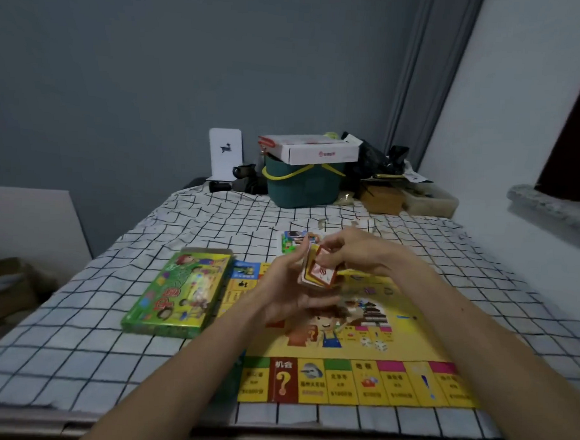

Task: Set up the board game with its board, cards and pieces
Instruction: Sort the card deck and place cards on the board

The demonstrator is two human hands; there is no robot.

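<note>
Overhead, the left hand (287, 286) cups a stack of cards (321, 274) from below while the right hand (357, 252) pinches its upper cards. The board (341, 378) lies flat beneath the grip, and the green box (176, 291) sits left of it.

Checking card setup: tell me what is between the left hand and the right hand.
A stack of red-bordered cards, in the head view: the left hand holds it, the right hand pinches its top.

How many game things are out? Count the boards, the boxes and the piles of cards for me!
game board: 1
green game box: 1
card piles: 2, the held stack and the loose pile beyond the board
Total: 4
</note>
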